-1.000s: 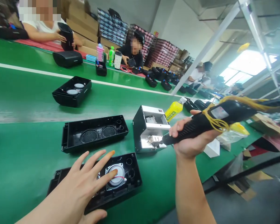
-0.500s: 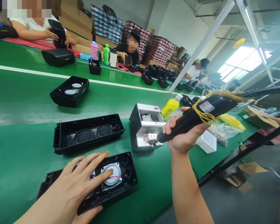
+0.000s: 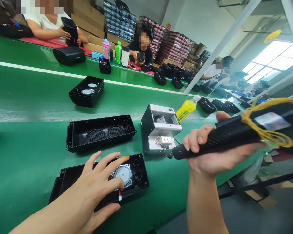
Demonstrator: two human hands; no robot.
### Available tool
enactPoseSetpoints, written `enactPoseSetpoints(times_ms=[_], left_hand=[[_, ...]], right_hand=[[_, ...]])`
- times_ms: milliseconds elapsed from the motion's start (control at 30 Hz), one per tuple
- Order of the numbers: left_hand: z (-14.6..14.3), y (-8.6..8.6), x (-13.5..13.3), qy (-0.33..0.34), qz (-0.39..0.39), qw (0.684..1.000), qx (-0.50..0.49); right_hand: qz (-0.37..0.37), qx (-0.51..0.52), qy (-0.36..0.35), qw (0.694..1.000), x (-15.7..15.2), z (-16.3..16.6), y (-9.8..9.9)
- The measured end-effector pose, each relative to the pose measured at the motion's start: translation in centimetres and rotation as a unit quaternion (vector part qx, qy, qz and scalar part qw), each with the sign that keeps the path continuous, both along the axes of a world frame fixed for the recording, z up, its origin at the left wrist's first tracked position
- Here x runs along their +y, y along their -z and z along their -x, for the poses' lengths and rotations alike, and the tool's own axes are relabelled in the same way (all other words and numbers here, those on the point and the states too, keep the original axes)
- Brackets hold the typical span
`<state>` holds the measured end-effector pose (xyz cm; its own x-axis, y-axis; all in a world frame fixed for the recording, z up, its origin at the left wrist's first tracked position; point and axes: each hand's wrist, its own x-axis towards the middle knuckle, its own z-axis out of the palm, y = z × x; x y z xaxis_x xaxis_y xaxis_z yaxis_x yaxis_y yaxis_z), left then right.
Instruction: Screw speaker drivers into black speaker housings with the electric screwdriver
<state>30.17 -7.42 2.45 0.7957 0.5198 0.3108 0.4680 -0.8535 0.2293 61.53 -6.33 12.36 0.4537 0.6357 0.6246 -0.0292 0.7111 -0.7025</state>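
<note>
Green bench [image 3: 12,156] is stretching beneath the hands, with a co-worker [image 3: 45,22] sitting beyond it and a yellow bottle [image 3: 187,110] leaning behind the silver screw feeder [image 3: 168,129]. On the near side, the black housing [image 3: 69,178] is lying open, its round speaker [image 3: 123,174] seated inside toward the right end; a second housing [image 3: 102,130] is resting just behind. Since half a second earlier, two things are differing. First, the red wire [image 3: 119,192], which was crossing the speaker's back, is now hanging toward the near wall with its white connector [image 3: 120,197], so that the round back is standing free of it. Second, the black power driver [image 3: 224,136], whose nose was meeting the feeder's outlet, is now pointing just below and in front of it, suggesting a finished pickup; whether its bit is carrying a screw is not discernible. The right hand [image 3: 216,162] is wrapping its fingers firmly around the driver. The left hand [image 3: 100,183] is spreading over the housing, thumb apart, its bent index finger touching or nearly touching the wire; whether it is gripping it cannot be told.
</note>
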Motion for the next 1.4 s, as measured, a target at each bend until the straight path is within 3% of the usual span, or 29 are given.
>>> enactPoseSetpoints(times_ms=[133,267,467,800,1200,1400], left_hand=[[0.6,0.1,-0.2,0.011,0.036,0.999,-0.031],[0.6,-0.3,0.4,0.031,0.035,0.997,-0.062],[0.3,-0.5,0.6,0.019,-0.03,0.999,-0.016],[1.0,-0.3,0.2,0.01,0.025,0.999,0.019],[0.6,-0.5,0.2,-0.009,0.048,0.999,0.024],[0.5,-0.9,0.2,-0.001,0.039,0.999,0.035]], right_hand=[[-0.003,0.032,-0.077,0.996,-1.6,1.2,-0.8],[0.049,0.077,-0.147,0.985,-3.1,3.6,-1.1],[0.092,0.086,-0.206,0.97,-3.7,6.6,1.3],[0.101,0.067,-0.198,0.973,-2.7,7.8,4.7],[0.102,0.045,-0.185,0.976,-2.4,8.0,5.9],[0.084,0.019,-0.222,0.971,-3.6,8.5,6.3]])
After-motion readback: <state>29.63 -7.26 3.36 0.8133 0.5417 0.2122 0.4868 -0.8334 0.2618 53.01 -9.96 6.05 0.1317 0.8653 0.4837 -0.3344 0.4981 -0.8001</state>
